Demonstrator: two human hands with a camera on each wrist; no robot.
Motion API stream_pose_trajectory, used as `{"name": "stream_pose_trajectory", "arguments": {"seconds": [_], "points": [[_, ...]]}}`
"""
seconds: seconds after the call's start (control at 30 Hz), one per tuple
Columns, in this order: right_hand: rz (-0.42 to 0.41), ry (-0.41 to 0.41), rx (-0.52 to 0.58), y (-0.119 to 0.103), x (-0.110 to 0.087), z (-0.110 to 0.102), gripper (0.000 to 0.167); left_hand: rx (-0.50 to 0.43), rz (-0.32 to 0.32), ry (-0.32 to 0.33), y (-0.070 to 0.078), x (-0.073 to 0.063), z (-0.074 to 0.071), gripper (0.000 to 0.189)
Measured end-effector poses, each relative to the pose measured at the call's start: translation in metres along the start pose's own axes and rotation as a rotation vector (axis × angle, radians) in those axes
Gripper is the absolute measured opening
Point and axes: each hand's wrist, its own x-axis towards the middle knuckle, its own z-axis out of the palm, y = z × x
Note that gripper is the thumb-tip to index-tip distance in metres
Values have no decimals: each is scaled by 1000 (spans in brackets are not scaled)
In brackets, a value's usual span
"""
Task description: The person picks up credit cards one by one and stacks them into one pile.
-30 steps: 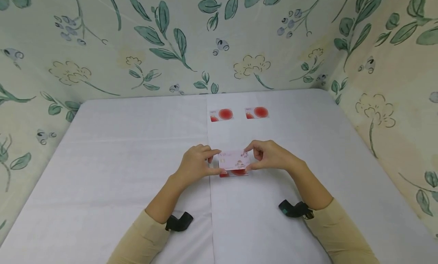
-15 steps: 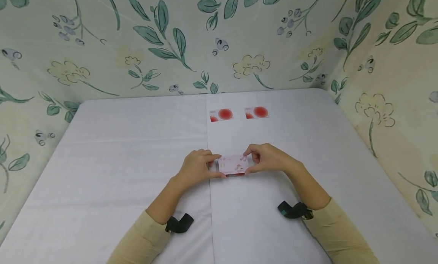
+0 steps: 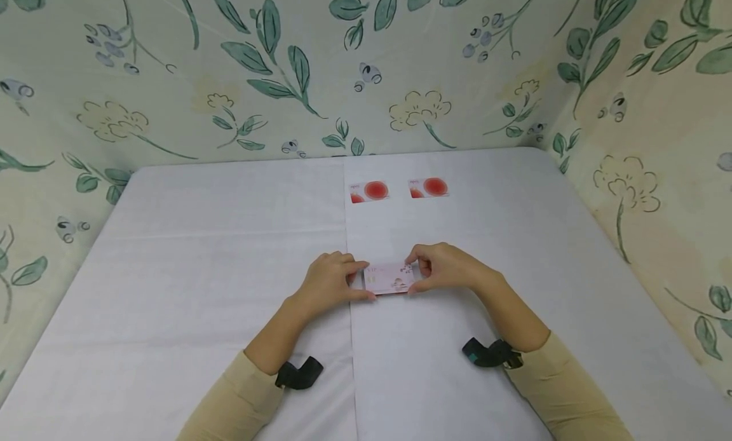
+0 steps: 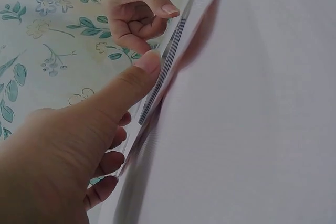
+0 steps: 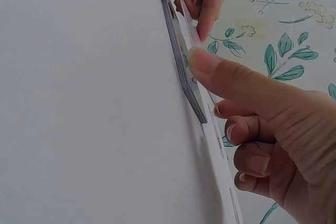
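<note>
A pale pink card (image 3: 389, 278) printed with "VIP" lies level between both hands, low over the table. My left hand (image 3: 330, 279) pinches its left end between thumb and fingers. At the right end, my right hand (image 3: 448, 266) grips the corners with thumb and index finger, the other fingers curled. A thin stack of cards (image 5: 178, 56) shows edge-on under the pink card in the right wrist view. From the left wrist, the same layered card edges (image 4: 167, 66) appear by the thumb. Whether the pink card touches the stack, I cannot tell.
Two cards with red circles, one on the left (image 3: 368, 191) and one on the right (image 3: 429, 187), lie side by side farther back on the white tablecloth (image 3: 217, 269). A floral-patterned wall covering (image 3: 274, 66) rises behind and at the sides.
Both hands have brought the pink card a little toward the person and down. It now covers the red-printed card beneath, which showed along its near edge before. The two back cards stay put.
</note>
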Motion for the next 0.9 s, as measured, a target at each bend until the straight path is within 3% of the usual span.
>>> {"name": "stream_pose_trajectory", "arguments": {"seconds": [0.2, 0.9], "points": [[11, -8, -90, -6, -1, 0, 46, 14, 14, 21, -2, -2, 4, 64], [11, -10, -169, -6, -2, -1, 48, 4, -5, -17, -3, -2, 9, 64]]}}
